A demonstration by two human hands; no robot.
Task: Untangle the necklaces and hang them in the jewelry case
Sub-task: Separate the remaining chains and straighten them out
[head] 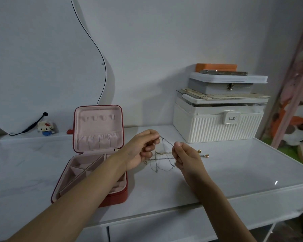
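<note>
left hand (141, 148), right hand (185, 156) pinch tangled necklaces (162, 155) | strands indistinguishable

The necklaces (162, 157) are thin silver and gold chains, tangled and crossed, raised partly above the white tabletop. The red jewelry case (94, 151), pink-lined, stands open just left, lid upright.
</note>
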